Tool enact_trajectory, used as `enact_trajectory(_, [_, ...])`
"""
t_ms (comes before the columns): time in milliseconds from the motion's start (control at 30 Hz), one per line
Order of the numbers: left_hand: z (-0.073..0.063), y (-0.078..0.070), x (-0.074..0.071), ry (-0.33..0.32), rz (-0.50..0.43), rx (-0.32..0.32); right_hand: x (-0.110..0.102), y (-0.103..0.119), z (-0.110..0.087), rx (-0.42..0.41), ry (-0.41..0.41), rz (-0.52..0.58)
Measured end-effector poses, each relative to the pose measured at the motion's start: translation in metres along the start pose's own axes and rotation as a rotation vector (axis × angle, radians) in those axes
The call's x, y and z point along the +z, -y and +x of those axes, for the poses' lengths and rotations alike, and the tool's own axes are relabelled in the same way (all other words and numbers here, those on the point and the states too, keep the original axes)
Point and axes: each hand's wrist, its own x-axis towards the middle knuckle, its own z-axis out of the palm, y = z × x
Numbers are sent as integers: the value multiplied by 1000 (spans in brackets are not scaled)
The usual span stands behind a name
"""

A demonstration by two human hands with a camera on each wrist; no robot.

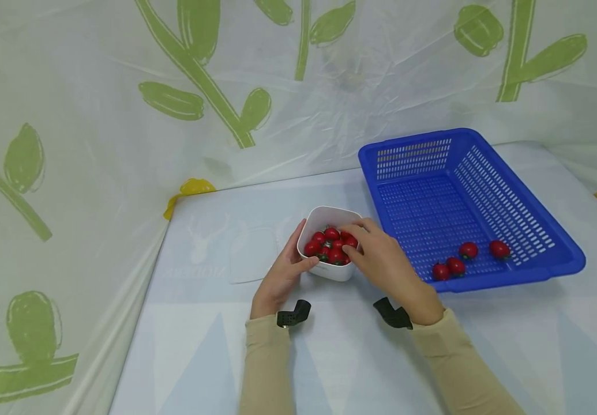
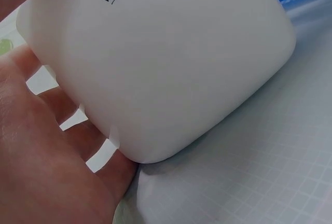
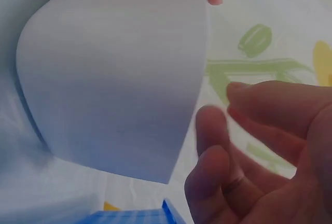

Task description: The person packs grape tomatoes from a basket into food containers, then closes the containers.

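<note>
A white square container (image 1: 331, 271) full of small red tomatoes (image 1: 335, 256) stands on the table. My left hand (image 1: 284, 275) holds it from the left, thumb near the front rim; in the left wrist view its fingers lie along the side of the printed white wall (image 2: 176, 73). Over the right rim reaches my right hand (image 1: 389, 265), fingertips just above the tomatoes. The right wrist view shows that hand's thumb (image 3: 275, 105) and fingers apart beside the rim, with nothing visible between them. The container wall hides the tomatoes in both wrist views.
Right of the container sits a blue plastic basket (image 1: 529, 222) with slotted walls, several tomatoes lying at its near end. A pale patterned cloth covers the table (image 1: 329, 351). Behind it hangs a white sheet (image 1: 96, 104) with green leaf prints.
</note>
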Motion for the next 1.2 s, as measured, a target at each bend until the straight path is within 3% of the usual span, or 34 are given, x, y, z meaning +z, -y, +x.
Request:
enact_trajectory(300, [-3, -11, 5, 18, 48, -15, -10, -3, 0, -114, 52, 147])
enact_trajectory(500, [-3, -12, 5, 13, 60, -26, -25, -5, -2, -191, 137, 358])
enact_trajectory(733, [-3, -9, 5, 10, 26, -12, -37, -12, -5, -140, 268, 485])
enact_trajectory(833, [-4, -8, 5, 6, 10, 3, -41, -14, -6, -117, 263, 540])
enact_trajectory(1033, [-1, -8, 6, 12, -19, 27, -53, -18, -9, -164, 155, 684])
enact_trajectory(1200, [-2, -6, 3, 13, -30, 23, -64, -21, -11, -164, 165, 687])
